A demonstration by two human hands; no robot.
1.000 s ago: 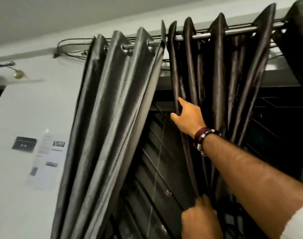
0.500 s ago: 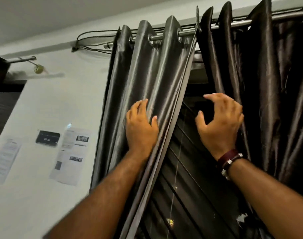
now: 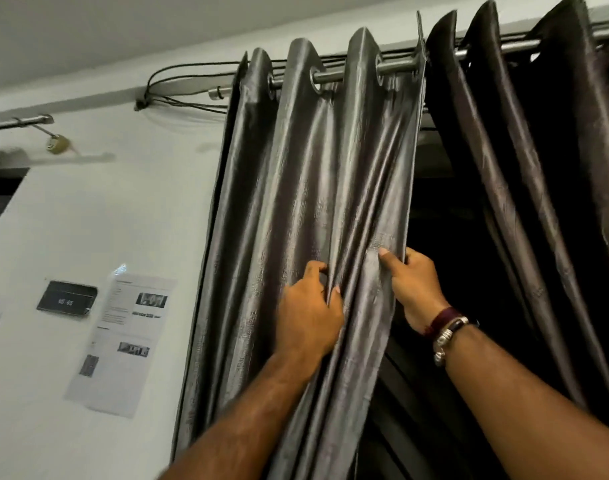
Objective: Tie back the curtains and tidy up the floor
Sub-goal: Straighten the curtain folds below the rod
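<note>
A shiny grey left curtain [image 3: 296, 188] hangs in folds from a metal rod [image 3: 396, 68] by eyelets. My left hand [image 3: 308, 317] pinches one of its folds at mid height. My right hand [image 3: 412, 289], with bracelets on the wrist, grips the curtain's right edge, thumb in front and fingers behind. A darker right curtain [image 3: 524, 188] hangs bunched on the same rod to the right. Between the two curtains shows a dark window gap [image 3: 445, 237]. The floor is out of view.
A white wall [image 3: 105, 220] lies left of the curtain, with taped papers [image 3: 123, 341] and a small black device [image 3: 67, 300]. Black cables [image 3: 185, 98] run along the wall near the rod's end. A second rod with a hanging brass piece [image 3: 57, 143] is at far left.
My right hand left the dark curtain, crossed the gap and took the grey curtain's edge. My left hand rose onto the grey curtain and closed on a fold. The view swung left.
</note>
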